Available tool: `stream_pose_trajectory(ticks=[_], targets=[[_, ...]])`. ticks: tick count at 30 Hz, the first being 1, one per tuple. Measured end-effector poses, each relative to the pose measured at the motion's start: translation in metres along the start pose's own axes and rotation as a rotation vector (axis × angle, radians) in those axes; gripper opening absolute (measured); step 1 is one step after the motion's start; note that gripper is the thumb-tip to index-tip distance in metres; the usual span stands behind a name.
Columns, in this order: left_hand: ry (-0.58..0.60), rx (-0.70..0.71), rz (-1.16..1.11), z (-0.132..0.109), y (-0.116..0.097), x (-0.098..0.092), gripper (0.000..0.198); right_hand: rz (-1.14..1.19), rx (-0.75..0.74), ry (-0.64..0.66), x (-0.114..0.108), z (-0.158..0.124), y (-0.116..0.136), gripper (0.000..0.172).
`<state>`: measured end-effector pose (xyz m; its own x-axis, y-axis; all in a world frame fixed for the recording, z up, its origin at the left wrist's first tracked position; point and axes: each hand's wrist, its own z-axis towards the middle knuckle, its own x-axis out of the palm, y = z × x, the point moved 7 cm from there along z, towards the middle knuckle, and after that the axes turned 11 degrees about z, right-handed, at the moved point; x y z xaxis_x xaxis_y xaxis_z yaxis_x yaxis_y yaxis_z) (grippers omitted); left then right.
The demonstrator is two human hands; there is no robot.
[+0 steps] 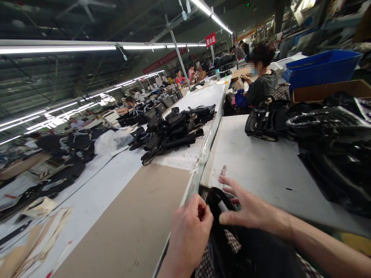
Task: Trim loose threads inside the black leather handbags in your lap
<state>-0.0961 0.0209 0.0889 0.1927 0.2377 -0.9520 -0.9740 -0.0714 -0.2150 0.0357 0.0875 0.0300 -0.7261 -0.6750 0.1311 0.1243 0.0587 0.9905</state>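
Observation:
A black leather-like bag [220, 239] rests on my lap at the table's edge, its upper part rising between my hands. My left hand [189, 222] is closed in a pinch against the bag's left side; what its fingertips hold is hidden. On the other side, my right hand [249, 206] has its fingers spread and thumb apart, with nothing gripped. Between the right thumb and the bag shows a small greyish-white piece [223, 206], its kind unclear. Just beyond the right fingertips, a small pink pointed tool [223, 170] lies on the white tabletop [255, 166].
Black bag parts [176, 131] are heaped on the left table, behind a brown board [136, 216]. More black bags [336, 143] pile up at right. A blue bin [321, 67] and a cardboard box [333, 90] stand behind them. A co-worker in stripes [265, 83] sits ahead.

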Motion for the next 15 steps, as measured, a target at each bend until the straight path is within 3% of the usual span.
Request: stream_pose_trajectory(ticks=[4,7,9,11,15], targets=[[0.107,0.087,0.014,0.006,-0.007,-0.005,0.012,0.068,0.171,0.06,0.01,-0.043,0.006,0.093],[0.156,0.243,-0.101,0.008,-0.017,-0.008,0.037,0.043,0.221,0.087,0.009,-0.058,0.011,0.088],[0.255,0.37,-0.212,0.007,-0.026,-0.005,0.049,-0.044,0.238,0.163,0.007,-0.061,0.015,0.082],[0.355,0.449,-0.261,0.007,-0.031,-0.002,0.052,-0.225,0.205,0.205,0.0,-0.062,0.02,0.074],[0.404,0.44,-0.172,0.017,-0.032,0.005,0.051,-0.679,-0.001,0.082,-0.012,-0.063,0.027,0.054]])
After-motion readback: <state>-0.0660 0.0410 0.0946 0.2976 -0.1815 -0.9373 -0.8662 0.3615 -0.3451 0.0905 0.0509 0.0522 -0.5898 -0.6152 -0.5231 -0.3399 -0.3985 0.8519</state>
